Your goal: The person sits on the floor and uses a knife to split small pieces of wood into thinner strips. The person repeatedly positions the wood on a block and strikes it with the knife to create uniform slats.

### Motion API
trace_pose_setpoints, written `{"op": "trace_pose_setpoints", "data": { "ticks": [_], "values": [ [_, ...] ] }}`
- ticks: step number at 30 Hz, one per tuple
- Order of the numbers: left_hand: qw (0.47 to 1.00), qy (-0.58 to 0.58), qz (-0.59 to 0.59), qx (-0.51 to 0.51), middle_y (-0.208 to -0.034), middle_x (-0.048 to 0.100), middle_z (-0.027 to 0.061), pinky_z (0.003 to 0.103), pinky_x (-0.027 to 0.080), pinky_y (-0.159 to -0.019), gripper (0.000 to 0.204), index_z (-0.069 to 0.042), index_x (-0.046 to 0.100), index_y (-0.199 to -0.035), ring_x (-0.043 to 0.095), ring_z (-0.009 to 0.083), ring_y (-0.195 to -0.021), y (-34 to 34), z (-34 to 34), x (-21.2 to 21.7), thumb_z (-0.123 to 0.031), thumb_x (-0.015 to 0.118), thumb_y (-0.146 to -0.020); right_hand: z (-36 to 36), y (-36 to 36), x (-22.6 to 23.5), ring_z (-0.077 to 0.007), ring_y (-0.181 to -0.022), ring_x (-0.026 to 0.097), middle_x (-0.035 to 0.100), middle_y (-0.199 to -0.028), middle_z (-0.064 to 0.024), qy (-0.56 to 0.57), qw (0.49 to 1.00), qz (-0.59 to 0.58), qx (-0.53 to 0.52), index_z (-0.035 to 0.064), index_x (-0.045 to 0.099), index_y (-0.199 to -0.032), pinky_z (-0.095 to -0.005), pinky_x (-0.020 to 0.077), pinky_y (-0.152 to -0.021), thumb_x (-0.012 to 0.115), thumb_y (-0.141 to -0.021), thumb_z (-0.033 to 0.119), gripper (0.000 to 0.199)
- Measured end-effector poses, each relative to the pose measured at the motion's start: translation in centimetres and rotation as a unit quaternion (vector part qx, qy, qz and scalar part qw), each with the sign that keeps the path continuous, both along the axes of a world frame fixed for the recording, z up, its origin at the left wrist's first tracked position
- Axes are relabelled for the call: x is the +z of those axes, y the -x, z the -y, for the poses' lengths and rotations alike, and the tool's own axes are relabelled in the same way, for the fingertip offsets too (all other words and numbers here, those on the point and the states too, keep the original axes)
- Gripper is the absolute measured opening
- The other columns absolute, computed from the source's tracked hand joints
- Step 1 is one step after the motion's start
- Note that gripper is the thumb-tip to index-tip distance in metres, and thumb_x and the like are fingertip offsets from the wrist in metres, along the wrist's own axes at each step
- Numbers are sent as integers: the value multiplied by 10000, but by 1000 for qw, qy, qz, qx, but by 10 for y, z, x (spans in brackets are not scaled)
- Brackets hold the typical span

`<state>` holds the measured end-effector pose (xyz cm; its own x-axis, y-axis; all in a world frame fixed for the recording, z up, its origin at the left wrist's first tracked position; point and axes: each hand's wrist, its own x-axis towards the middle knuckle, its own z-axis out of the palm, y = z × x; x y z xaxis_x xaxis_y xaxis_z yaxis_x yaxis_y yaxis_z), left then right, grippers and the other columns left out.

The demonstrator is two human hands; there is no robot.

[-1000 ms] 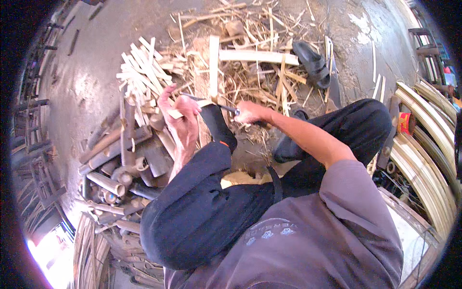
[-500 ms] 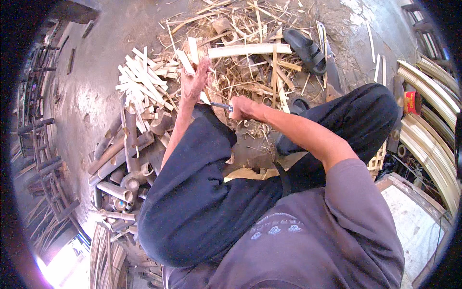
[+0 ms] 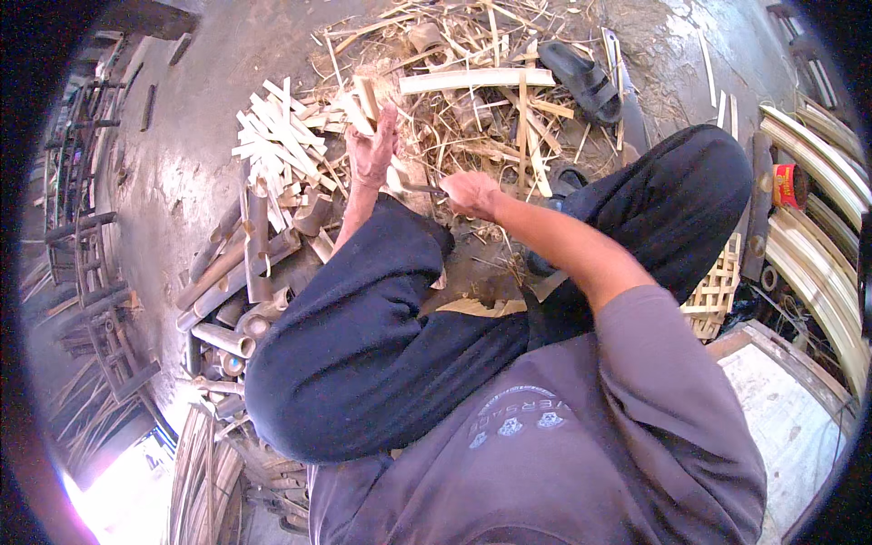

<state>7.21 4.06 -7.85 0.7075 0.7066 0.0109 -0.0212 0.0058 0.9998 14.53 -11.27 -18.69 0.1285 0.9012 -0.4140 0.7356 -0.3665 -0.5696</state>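
Littered with shavings across grey floor, head view. Gripping pale strips, upper centre, in left hand; closed around knife in right hand, picture centre. Probably best: cut shallow, stroke away from left hand.

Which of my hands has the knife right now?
Your right hand: the knife sticks out from it, blade pointing left. Your left hand holds pale strips instead.

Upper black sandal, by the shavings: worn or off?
Off: no foot is in the upper black sandal; its bare footbed shows, beside the shavings.
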Motion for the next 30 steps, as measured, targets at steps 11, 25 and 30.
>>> {"op": "trace_pose_setpoints", "data": {
  "ticks": [11, 25, 30],
  "values": [
    [948, 17, 101, 301, -1168, 563, 127, 340, 419, -916, 536, 58, 469, -1285, 521, 160, -1023, 54, -49, 5, -319, 623, -937, 18, -18, 12, -381, -639, 619, 633, -695, -221, -46, 993, -63, -91, 23, 653, -777, -456, 485, -629, 600, -801, 280, 264],
    [881, 4, 181, 436, -521, 370, -25, 287, 491, -573, 361, -31, 560, -1033, 360, 79, -473, 116, -30, -4, -386, 541, -973, 34, 47, 42, -424, -785, 632, 650, -798, -229, -11, 974, -131, -185, 53, 633, -1053, -509, 491, -723, 583, -778, 173, 304],
    [870, -15, 250, 426, -484, 382, 6, 315, 508, -516, 381, -69, 384, -1188, 346, 114, -391, 94, -25, -6, -352, 444, -940, 45, 39, 38, -426, -765, 630, 641, -781, -237, -37, 970, -120, -210, 49, 628, -1069, -501, 498, -707, 592, -780, 162, 313]
  ]
}}
